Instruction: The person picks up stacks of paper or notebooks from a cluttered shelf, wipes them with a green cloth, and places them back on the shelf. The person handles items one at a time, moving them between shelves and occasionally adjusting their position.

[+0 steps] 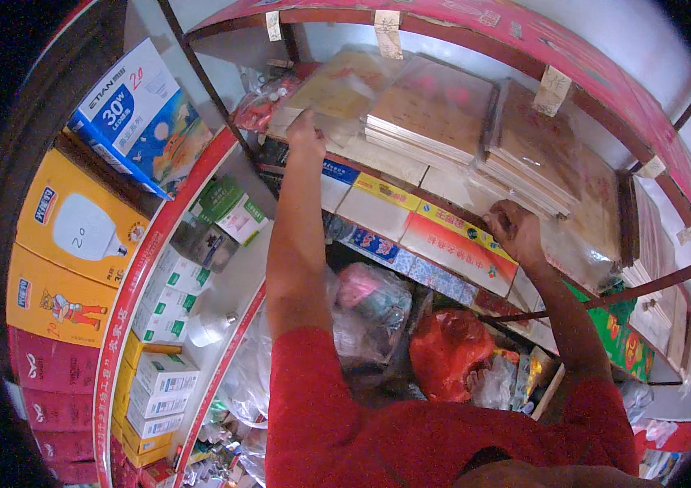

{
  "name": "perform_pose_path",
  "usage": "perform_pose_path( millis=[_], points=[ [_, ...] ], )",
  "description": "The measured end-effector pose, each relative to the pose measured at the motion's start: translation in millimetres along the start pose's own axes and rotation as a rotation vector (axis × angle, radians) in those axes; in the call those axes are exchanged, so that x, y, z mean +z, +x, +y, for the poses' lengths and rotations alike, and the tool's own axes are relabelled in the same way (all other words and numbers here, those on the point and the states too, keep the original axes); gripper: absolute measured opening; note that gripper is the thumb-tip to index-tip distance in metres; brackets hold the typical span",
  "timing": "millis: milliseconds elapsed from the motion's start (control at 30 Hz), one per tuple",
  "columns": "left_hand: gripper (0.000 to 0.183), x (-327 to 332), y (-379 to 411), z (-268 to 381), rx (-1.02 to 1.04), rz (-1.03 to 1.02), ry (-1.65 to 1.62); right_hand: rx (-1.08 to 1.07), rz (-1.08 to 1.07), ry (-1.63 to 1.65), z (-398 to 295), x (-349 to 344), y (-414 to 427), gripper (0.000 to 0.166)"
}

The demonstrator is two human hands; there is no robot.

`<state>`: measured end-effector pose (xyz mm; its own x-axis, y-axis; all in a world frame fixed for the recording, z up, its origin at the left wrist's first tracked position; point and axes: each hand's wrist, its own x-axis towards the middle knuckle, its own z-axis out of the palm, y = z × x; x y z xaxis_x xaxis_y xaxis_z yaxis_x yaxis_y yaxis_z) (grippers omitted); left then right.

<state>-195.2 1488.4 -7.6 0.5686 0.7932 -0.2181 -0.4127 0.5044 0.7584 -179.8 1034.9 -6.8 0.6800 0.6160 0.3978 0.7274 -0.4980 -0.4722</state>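
Note:
My left hand (307,135) is at the front left of an upper shelf, its fingers at the near corner of a plastic-wrapped stack of yellowish paper (336,85). Whether it grips the wrap cannot be told. My right hand (511,227), with fingers curled, is at the shelf's front edge, just below a plastic-wrapped stack of brown sheets (540,146); what it holds, if anything, is hidden. Between the hands lies another wrapped stack of brown sheets (434,104). A red plastic bag with things in it (266,104) sits left of the yellowish stack.
On the left stand an LED bulb box (138,116), yellow bulb boxes (77,219) and white cartons (165,390). Below the upper shelf are a red plastic bag (449,348) and wrapped goods (373,305). A dark metal bar (656,283) crosses near my right forearm.

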Motion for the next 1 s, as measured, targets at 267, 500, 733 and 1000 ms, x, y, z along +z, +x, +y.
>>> perform_pose_path(
  millis=[267, 500, 733, 1000],
  points=[
    [0.045, 24, 32, -8, -0.051, -0.014, -0.087, -0.068, 0.044, -0.004, 0, 2, 1, 0.028],
    [0.049, 19, 72, -14, -0.074, -0.204, -0.078, 0.031, -0.02, -0.031, -8, -2, 3, 0.03],
    [0.036, 26, 90, -22, -0.03, -0.11, 0.026, -0.021, 0.018, -0.027, -10, 0, 2, 0.029],
    [0.048, 35, 65, -15, -0.155, -0.046, -0.05, -0.111, 0.047, -0.098, -8, 1, 4, 0.028]
  ],
)
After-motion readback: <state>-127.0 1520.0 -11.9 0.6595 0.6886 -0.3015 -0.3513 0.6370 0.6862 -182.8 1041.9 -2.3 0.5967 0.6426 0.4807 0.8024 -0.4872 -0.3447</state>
